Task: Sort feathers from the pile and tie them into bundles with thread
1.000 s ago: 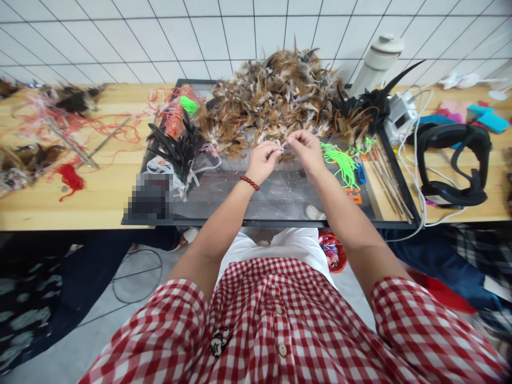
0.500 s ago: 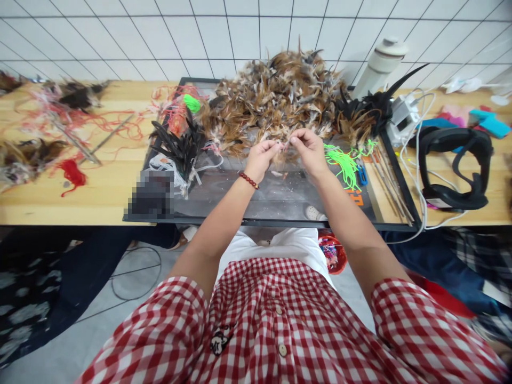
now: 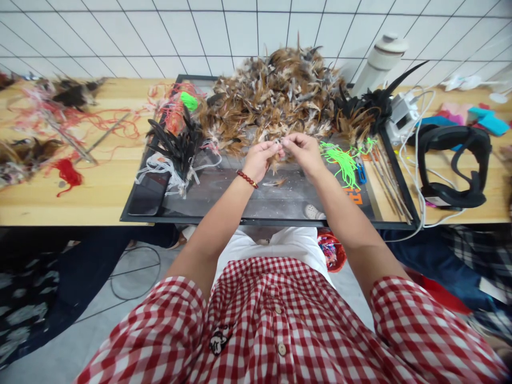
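Observation:
Over the front of a heap of brown feathers (image 3: pixel 276 96), my left hand (image 3: pixel 259 160) and my right hand (image 3: pixel 307 154) meet fingertip to fingertip. My left hand is closed in a pinch, with a small brown feather (image 3: pixel 274 164) hanging below its fingers. Thumb and forefinger of my right hand are also pressed together, right against the left fingertips; what they hold is too small to make out. A loose feather (image 3: pixel 274 183) lies on the dark tray (image 3: pixel 232 200) beneath my hands.
Black feathers (image 3: pixel 180 141), white ties (image 3: pixel 160 168) and a phone (image 3: pixel 148 197) lie left. Green cords (image 3: pixel 340 162), a blue cutter (image 3: pixel 361 172), thin rods (image 3: pixel 390 181), a white bottle (image 3: pixel 380 64) and a black headset (image 3: pixel 456 165) are right. People sit on both sides.
My fingertips have come closer together, the right hand shifting slightly left. A loose feather now shows on the tray below my hands. The view has shifted slightly.

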Motion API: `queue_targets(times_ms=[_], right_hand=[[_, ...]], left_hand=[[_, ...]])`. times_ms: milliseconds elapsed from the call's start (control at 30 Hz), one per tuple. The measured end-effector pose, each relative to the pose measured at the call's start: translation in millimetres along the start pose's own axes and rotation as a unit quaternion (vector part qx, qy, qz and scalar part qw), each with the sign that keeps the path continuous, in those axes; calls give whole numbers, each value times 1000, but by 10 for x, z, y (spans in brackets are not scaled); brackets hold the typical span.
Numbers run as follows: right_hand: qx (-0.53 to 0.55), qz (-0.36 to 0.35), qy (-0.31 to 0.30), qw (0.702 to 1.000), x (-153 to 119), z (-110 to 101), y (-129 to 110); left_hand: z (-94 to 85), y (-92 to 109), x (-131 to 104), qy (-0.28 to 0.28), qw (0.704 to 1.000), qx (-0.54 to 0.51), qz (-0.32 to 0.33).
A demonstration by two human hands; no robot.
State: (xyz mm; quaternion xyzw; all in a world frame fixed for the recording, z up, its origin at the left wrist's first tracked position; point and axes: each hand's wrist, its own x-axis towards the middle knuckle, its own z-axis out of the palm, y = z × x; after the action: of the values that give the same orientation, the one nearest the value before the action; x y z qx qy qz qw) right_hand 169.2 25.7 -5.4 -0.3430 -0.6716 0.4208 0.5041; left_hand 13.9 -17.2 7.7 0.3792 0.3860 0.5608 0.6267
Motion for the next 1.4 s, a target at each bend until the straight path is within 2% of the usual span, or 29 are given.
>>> queue_targets(times_ms=[167, 300, 367, 533, 667, 867, 1033, 1133, 1267, 1400], right_hand=[[-56, -17, 59, 997, 20, -13, 71], [-48, -7, 129, 990, 65, -59, 203], [-40, -8, 141, 989, 79, -89, 233], [-13, -28, 89, 996, 59, -80, 128], [13, -40, 59, 997, 29, 0, 26], [88, 25, 7, 996, -14, 105, -42], [80, 61, -21, 995, -24, 146, -72], [28, 50, -7, 998, -18, 120, -54], [-89, 6, 19, 996, -42, 75, -48], [-118, -9, 9, 993, -80, 98, -96]], left_hand=[[7, -37, 12, 3, 1000, 8, 15], [-12, -50, 26, 13, 999, 20, 28], [-22, -50, 30, 21, 999, 22, 31], [-14, -46, 26, 32, 998, 34, 38], [-6, -56, 17, 18, 998, 50, 36], [9, -54, 9, 13, 998, 46, 48], [37, -51, -1, 13, 998, 43, 54], [13, -73, 42, 58, 996, 45, 59], [-34, -64, 101, 155, 979, 61, 114], [-44, -26, 88, 172, 962, 120, 175]])
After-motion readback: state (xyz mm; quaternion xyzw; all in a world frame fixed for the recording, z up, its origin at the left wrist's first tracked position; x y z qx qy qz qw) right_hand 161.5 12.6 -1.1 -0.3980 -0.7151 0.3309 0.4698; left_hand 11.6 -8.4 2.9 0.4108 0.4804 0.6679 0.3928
